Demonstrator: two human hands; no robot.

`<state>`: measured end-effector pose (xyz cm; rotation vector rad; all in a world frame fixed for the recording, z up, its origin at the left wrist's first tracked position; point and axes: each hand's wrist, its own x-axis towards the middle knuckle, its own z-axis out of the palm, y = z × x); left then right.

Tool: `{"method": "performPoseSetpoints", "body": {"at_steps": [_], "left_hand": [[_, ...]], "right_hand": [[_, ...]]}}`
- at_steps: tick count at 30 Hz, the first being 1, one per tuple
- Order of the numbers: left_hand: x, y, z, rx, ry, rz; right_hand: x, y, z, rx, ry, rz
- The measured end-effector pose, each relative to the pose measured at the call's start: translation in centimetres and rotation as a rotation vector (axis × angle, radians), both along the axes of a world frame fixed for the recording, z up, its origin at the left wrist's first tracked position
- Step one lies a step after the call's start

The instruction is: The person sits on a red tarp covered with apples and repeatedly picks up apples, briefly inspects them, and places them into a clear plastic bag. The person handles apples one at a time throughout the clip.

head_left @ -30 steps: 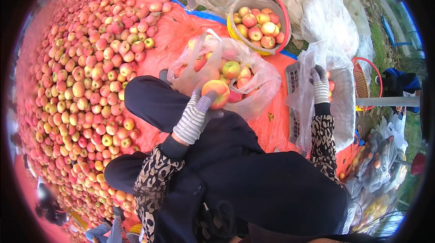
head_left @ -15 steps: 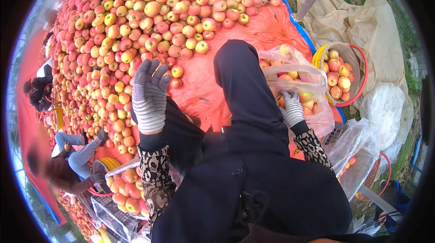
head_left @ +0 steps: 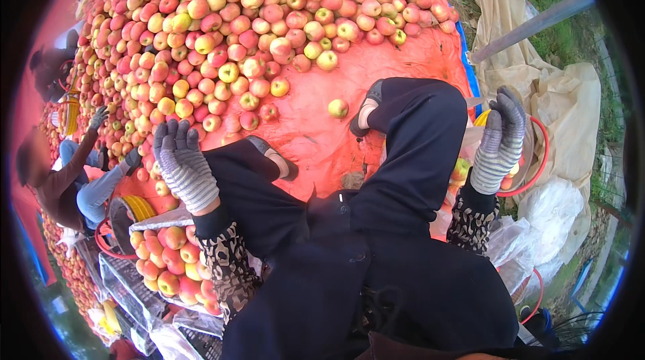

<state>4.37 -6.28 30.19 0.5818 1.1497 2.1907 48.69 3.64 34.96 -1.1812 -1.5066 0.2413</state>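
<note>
Both hands wear grey gloves with striped cuffs and are raised, fingers stretched, holding nothing. My left hand (head_left: 185, 165) hovers beside my left thigh, between the big apple pile (head_left: 222, 44) and a crate heaped with red-yellow apples (head_left: 171, 262). My right hand (head_left: 498, 142) is up beyond my right knee. Behind it is a bucket with a red rim (head_left: 539, 158), mostly covered by the hand. A clear plastic bag with apples (head_left: 461, 168) shows only in part between my right knee and hand. One loose apple (head_left: 338, 108) lies on the orange sheet (head_left: 309, 131) near my right foot.
At the left a person in a brown top and jeans (head_left: 67, 178) sits by the pile, near a yellow-and-grey bucket (head_left: 127, 215). Crumpled clear plastic (head_left: 547, 215) lies at the right. A metal pole (head_left: 534, 27) slants over a beige tarp (head_left: 564, 101).
My right hand has come up out of the plastic bag of apples. My left hand has shifted left and down. My knees have spread, and the view has turned.
</note>
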Motion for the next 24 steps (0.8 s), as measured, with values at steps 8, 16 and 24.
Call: {"method": "performPoseSetpoints", "body": {"at_steps": [8,16,24], "left_hand": [[8.6,6.8,-15.0,-0.709,0.059,-0.459],[11.8,4.4,-27.2,-1.683,0.808,-0.332],[5.1,4.7,-31.1,-1.600,1.369,-0.481]], "right_hand": [[-7.5,4.9,-0.7,-0.171,-0.307,0.497],[-11.5,5.5,-8.8,-0.436,-0.526,0.784],[-14.2,2.5,-13.6,-0.685,-0.975,1.099]]}}
